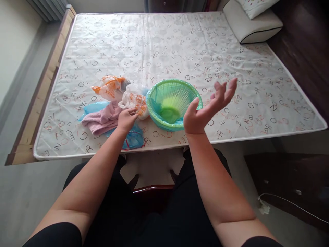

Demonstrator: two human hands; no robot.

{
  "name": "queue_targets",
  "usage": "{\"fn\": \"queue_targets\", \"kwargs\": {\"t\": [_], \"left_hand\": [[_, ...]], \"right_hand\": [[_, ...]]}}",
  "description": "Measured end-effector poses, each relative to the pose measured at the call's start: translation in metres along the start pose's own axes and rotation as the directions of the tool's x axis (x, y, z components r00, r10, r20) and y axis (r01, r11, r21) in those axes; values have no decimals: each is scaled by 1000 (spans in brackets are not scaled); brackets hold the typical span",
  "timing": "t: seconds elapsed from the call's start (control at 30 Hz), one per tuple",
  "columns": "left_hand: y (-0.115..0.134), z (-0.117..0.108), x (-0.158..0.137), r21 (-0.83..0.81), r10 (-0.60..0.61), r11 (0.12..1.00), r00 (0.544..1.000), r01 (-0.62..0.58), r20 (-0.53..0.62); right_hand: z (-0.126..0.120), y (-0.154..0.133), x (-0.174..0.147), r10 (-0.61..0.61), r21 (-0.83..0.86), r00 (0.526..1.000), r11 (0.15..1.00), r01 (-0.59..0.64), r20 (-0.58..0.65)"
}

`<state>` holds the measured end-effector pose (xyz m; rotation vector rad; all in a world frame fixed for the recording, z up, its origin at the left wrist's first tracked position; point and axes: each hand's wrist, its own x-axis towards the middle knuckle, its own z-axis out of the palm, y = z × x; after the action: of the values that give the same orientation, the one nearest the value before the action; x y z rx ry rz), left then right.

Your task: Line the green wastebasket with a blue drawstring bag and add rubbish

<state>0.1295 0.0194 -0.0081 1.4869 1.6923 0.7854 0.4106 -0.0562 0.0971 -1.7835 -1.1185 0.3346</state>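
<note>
My left hand is at a crumpled white plastic bag with orange print, its fingers closed together at the bag's lower edge. Under and beside that hand lies a bunched pink towel. A green plastic basket, lined with a thin bluish-green bag, stands upright just right of the bags. My right hand is raised at the basket's right side, fingers spread and nothing in it. Its wrist hides part of the basket's rim.
Another orange-printed plastic bag lies behind the towel. Blue plastic bags show around the towel, one with red strings. All rest on a letter-printed mattress with a wooden bed frame at left. A cushion sits far right.
</note>
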Motion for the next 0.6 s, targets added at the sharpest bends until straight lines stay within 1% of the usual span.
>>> {"fn": "queue_targets", "kwargs": {"t": [0.1, 0.2, 0.27, 0.33, 0.37, 0.4, 0.47, 0.5, 0.53, 0.6], "left_hand": [[8, -13, 3, -187, -14, 982, 985, -19, -174], [22, -33, 3, -276, -9, 957, 941, -89, -338], [34, -49, 1, -347, -34, 929, 904, -129, -427], [47, -66, -1, -463, -82, 869, 873, -174, -481], [52, -74, -2, -535, -111, 825, 878, -180, -466], [57, -82, -3, -606, -133, 779, 900, -164, -416], [63, -94, -6, -710, -132, 699, 962, -81, -240], [64, -98, -8, -746, -114, 664, 981, -43, -158], [64, -101, -10, -780, -100, 626, 989, -25, -112], [63, -104, -13, -842, -115, 539, 990, -4, -78]], "right_hand": [[8, -11, -12, -28, 80, 998, 997, 24, 50], [19, -18, -23, -102, 132, 983, 988, 82, 153], [28, -22, -30, -202, 178, 955, 970, 164, 219], [39, -26, -37, -323, 217, 904, 939, 268, 281], [45, -27, -40, -378, 218, 874, 921, 322, 306], [50, -29, -44, -427, 205, 842, 903, 377, 329], [59, -33, -53, -498, 145, 776, 864, 482, 387], [62, -35, -57, -519, 106, 743, 843, 528, 424], [64, -38, -62, -530, 70, 710, 821, 567, 464], [68, -44, -72, -530, 10, 657, 782, 623, 537]]}}
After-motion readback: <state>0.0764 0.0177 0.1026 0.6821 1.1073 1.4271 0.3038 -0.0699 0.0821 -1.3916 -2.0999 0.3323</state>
